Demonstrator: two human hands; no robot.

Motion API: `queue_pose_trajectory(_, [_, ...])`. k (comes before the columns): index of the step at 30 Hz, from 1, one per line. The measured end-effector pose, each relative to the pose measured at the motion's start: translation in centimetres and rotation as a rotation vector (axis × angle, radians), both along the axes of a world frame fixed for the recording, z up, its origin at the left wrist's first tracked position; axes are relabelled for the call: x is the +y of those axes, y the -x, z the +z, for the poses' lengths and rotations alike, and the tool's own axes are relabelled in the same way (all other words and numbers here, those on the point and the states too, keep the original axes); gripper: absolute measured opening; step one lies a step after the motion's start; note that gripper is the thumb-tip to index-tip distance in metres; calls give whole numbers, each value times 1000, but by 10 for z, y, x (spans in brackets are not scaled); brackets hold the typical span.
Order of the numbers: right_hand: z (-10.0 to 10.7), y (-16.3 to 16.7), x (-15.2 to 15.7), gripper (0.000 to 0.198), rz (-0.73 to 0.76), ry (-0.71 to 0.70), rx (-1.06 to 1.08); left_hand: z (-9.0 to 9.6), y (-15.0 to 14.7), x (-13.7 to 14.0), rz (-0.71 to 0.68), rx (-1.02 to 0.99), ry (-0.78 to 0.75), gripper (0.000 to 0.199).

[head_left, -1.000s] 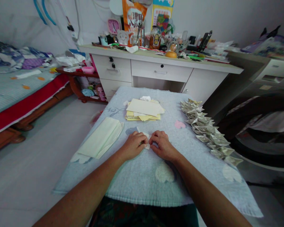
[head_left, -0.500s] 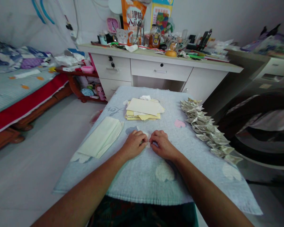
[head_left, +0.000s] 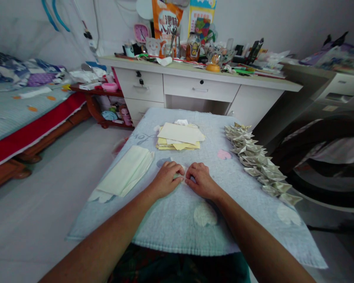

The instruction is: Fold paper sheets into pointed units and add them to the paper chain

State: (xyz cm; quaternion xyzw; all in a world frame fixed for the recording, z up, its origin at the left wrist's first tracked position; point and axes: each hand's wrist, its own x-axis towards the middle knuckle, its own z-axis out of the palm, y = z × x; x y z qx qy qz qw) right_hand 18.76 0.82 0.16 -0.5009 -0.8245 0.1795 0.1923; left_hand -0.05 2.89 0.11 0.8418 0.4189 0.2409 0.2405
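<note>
Close together over the middle of the cloth-covered table, my left hand [head_left: 168, 179] and my right hand [head_left: 201, 179] pinch a small piece of white paper [head_left: 184, 175] between them. Fingers cover most of the paper, so its folds cannot be made out. Beyond them lies a stack of cream and yellow paper sheets [head_left: 181, 133]. To the left of my left hand rests a pile of long pale folded paper [head_left: 125, 169]. Rows of pointed folded paper pieces [head_left: 258, 161] run along the table's right side.
The table [head_left: 177, 232] has a light blue quilted cloth. Behind it stands a white desk [head_left: 200, 84] crowded with jars, bags and small items. A washing machine [head_left: 327, 129] is at the right, a bed [head_left: 32, 114] at the left.
Less of the white paper shows between my hands now; its near corner has gone from sight. My fingers have shifted slightly, and both hands stay in the same place.
</note>
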Motion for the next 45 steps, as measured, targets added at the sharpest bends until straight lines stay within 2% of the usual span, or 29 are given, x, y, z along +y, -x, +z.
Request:
queue_pose_trajectory(6, [-1, 1, 0, 2, -7, -4, -2, 1, 5, 0, -50, 23, 26, 3])
queue_pose_trajectory(14, [6, -4, -1, 13, 32, 19, 41, -1, 5, 0, -59, 44, 31, 4])
queue_pose_trajectory(21, [5, -5, -1, 25, 23, 3, 61, 1, 8, 1, -78, 35, 72, 24])
queue_pose_trajectory(31, [3, -4, 0, 41, 84, -40, 0, 4, 12, 3, -108, 14, 115, 13])
queue_pose_trajectory(45, [13, -3, 7, 34, 194, -19, -92, 0, 12, 6, -107, 23, 97, 7])
